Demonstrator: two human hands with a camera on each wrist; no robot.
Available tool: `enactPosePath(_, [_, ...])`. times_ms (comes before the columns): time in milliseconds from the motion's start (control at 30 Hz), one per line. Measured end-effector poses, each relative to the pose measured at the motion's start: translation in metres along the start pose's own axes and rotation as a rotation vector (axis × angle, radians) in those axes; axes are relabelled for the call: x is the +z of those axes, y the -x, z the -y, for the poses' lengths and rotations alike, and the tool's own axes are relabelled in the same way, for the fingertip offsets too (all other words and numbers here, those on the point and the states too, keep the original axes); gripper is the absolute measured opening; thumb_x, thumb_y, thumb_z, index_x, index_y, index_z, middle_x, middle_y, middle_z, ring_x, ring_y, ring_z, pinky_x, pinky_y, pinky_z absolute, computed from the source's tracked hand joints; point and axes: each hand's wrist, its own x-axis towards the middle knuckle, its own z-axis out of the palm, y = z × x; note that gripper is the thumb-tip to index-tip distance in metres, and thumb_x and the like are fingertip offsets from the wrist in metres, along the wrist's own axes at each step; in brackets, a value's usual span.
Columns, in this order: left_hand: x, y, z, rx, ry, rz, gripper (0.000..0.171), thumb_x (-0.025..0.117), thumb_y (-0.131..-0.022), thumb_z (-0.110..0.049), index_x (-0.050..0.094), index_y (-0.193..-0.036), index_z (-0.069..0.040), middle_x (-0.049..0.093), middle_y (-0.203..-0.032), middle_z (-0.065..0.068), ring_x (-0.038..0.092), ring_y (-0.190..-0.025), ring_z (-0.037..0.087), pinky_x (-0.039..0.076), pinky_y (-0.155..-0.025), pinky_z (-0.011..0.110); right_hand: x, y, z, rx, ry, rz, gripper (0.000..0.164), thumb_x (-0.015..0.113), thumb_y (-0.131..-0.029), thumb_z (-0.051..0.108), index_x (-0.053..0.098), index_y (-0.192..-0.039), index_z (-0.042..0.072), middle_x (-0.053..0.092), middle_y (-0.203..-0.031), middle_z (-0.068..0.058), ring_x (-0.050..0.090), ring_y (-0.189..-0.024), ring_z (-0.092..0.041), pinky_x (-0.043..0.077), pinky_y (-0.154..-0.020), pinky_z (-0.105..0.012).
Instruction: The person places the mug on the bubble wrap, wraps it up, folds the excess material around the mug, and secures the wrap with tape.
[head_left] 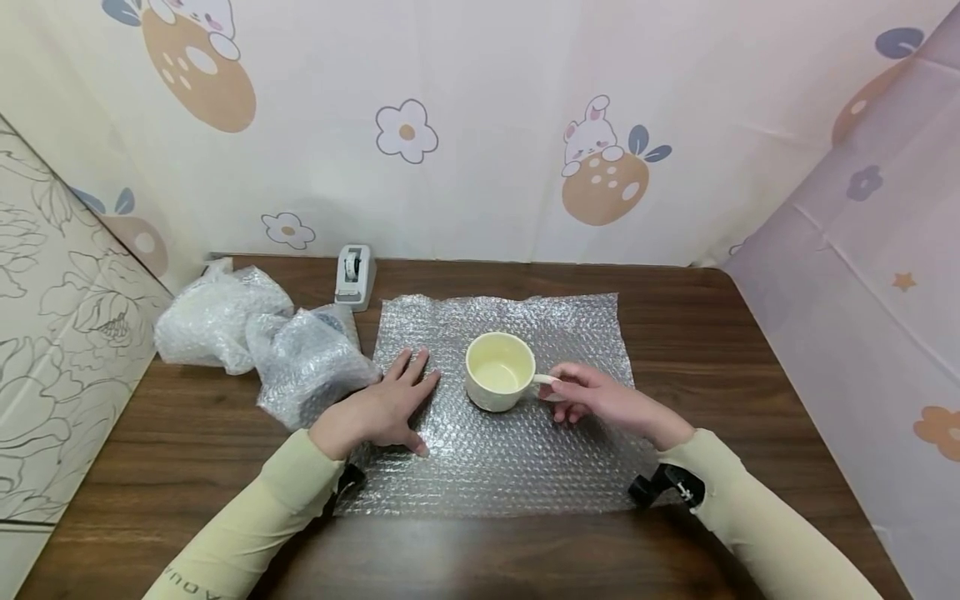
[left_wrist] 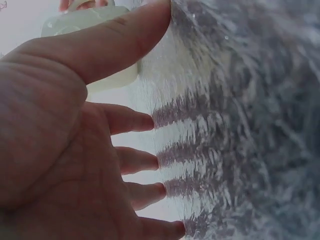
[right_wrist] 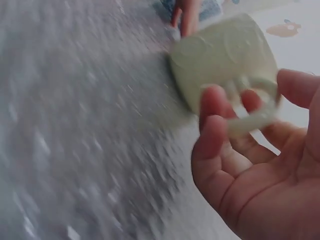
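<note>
A pale yellow-green mug (head_left: 495, 398) stands upright over the middle of a flat sheet of bubble wrap (head_left: 495, 475), its mouth facing up. My right hand (head_left: 603, 400) holds the mug's handle; the right wrist view shows the fingers curled about the handle (right_wrist: 255, 120) and the thumb at its outer side. To the left of the mug, my left hand (head_left: 382, 408) rests on the sheet with fingers spread. In the left wrist view those fingertips (left_wrist: 145, 121) press straight down on the wrap, and the mug (left_wrist: 115, 82) shows behind the thumb.
Two bubble-wrapped bundles (head_left: 221, 317) (head_left: 311, 362) lie at the left of the brown wooden table (head_left: 697, 333). A white tape dispenser (head_left: 355, 279) stands near the back edge. Patterned cloth (head_left: 480, 192) hangs behind, and a flower-patterned panel (head_left: 67, 333) borders the left side.
</note>
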Motion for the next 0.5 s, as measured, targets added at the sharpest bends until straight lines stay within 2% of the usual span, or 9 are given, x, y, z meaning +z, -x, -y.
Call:
enactPosePath(100, [0.001, 0.001, 0.002, 0.003, 0.033, -0.025, 0.112, 0.085, -0.074, -0.049, 0.024, -0.158, -0.006, -0.002, -0.164, 0.020, -0.008, -0.149, 0.041, 0.018, -0.112, 0.066, -0.010, 0.003, 0.001, -0.013, 0.078, -0.011, 0.034, 0.051, -0.105, 0.023, 0.055, -0.130, 0.000, 0.063, -0.110, -0.024, 0.065, -0.091, -0.030, 0.054, -0.075, -0.036])
enactPosePath(200, [0.001, 0.000, 0.002, 0.006, 0.072, -0.081, 0.113, 0.082, -0.075, -0.055, 0.024, -0.157, -0.004, 0.008, -0.164, 0.021, -0.001, -0.149, 0.043, 0.018, -0.112, 0.066, -0.017, 0.005, -0.001, -0.030, 0.158, -0.027, 0.032, 0.053, -0.104, 0.021, 0.058, -0.130, 0.002, 0.067, -0.103, -0.019, 0.064, -0.093, -0.033, 0.054, -0.078, -0.040])
enactPosePath(367, [-0.004, -0.011, -0.006, 0.049, 0.130, -0.273, 0.102, 0.078, -0.079, -0.056, 0.033, -0.154, -0.004, 0.033, -0.157, 0.019, 0.025, -0.144, 0.042, 0.022, -0.114, 0.057, -0.027, 0.006, -0.001, -0.017, 0.209, -0.084, 0.030, 0.054, -0.104, 0.025, 0.062, -0.126, 0.005, 0.066, -0.106, -0.014, 0.062, -0.096, -0.034, 0.054, -0.081, -0.046])
enactPosePath(433, [-0.006, -0.016, -0.009, 0.082, 0.167, -0.352, 0.096, 0.078, -0.080, -0.054, 0.039, -0.151, -0.004, 0.041, -0.152, 0.017, 0.035, -0.140, 0.039, 0.026, -0.114, 0.054, -0.032, 0.006, 0.000, -0.009, 0.244, -0.139, 0.031, 0.054, -0.104, 0.027, 0.062, -0.125, 0.005, 0.065, -0.110, -0.015, 0.062, -0.099, -0.032, 0.054, -0.081, -0.046])
enactPosePath(500, [-0.008, -0.021, -0.012, 0.118, 0.211, -0.406, 0.093, 0.079, -0.079, -0.054, 0.041, -0.149, -0.005, 0.046, -0.150, 0.014, 0.041, -0.137, 0.035, 0.031, -0.112, 0.053, -0.038, 0.006, 0.001, -0.025, 0.336, -0.211, 0.031, 0.055, -0.104, 0.027, 0.063, -0.124, 0.004, 0.064, -0.113, -0.014, 0.062, -0.101, -0.030, 0.054, -0.081, -0.045])
